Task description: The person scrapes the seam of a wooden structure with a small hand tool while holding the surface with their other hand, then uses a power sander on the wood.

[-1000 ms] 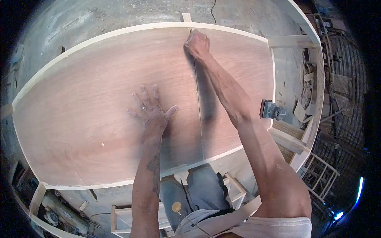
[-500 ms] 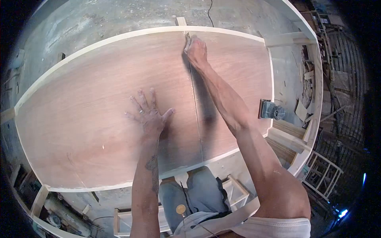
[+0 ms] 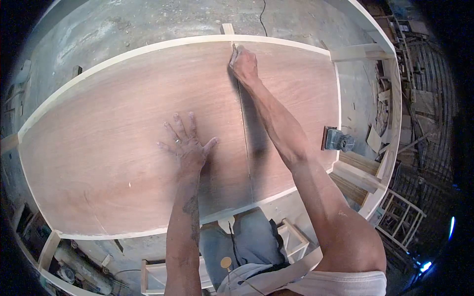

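Observation:
A wide reddish-brown plywood panel point(image 3: 123, 128) in a pale wooden frame lies before me. A thin dark seam point(image 3: 244, 133) crosses it from the near edge to the far edge. My left hand point(image 3: 189, 150) rests flat on the panel left of the seam, fingers spread, a ring on one finger. At the seam's far end, my right hand point(image 3: 244, 64) is closed around a thin, flat piece point(image 3: 234, 49), mostly hidden by the fingers, so its kind cannot be made out. Light specks lie along the seam.
An electric sander point(image 3: 338, 139) sits at the panel's right edge. Frame bars point(image 3: 362, 51) extend on the right, and a short wooden post point(image 3: 227, 28) sticks out beyond the far edge. A black cord point(image 3: 261, 17) lies on the concrete floor. Scrap wood point(image 3: 382, 113) is piled at right.
My right hand stays at the seam's far end, and the piece in it shows slightly less. My left hand remains flat in place. The whole view has shifted a little.

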Demonstrator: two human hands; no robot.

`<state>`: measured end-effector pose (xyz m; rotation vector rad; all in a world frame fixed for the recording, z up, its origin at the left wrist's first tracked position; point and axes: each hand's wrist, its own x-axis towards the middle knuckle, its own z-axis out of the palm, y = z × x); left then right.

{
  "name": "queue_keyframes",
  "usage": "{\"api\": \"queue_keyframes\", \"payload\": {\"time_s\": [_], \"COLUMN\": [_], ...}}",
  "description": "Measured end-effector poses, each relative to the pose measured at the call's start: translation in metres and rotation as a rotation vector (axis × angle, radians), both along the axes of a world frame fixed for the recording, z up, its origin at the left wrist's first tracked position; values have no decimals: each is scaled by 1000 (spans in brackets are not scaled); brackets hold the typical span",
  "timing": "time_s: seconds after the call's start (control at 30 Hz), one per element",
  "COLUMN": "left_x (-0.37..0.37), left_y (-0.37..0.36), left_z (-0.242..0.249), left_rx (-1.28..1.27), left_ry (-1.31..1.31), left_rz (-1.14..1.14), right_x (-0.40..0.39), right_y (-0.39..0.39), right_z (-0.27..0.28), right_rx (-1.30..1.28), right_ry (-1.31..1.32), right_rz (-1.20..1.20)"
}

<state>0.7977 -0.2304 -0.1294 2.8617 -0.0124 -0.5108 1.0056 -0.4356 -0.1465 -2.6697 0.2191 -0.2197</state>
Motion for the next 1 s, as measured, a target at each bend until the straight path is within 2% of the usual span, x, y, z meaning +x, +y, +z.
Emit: {"api": "queue_keyframes", "payload": {"time_s": [0.17, 0.27, 0.37, 0.57, 0.67, 0.77, 1.0], "left_x": [-2, -1, -6, -1, -5, -7, -4], "left_y": [1, 0, 1, 0, 1, 2, 1], "left_z": [-7, -1, -12, -1, -9, -16, -11], "left_rx": [7, -14, -25, 1, -33, -23, -6], "left_ry": [-37, -18, -141, -15, -93, -188, -85], "left_rz": [-4, 9, 3, -4, -6, -20, -16], "right_x": [2, 1, 4, 5, 8, 8, -12], "right_y": [-5, 2, 5, 11, 11, 9, 11], "right_z": [-5, -4, -9, -12, -13, -22, -3], "right_rx": [-28, -54, -92, -109, -124, -81, -4], "right_ry": [-65, -72, 7, 38, 108, 67, -124], "right_rz": [88, 53, 36, 4, 31, -8, 23]}}
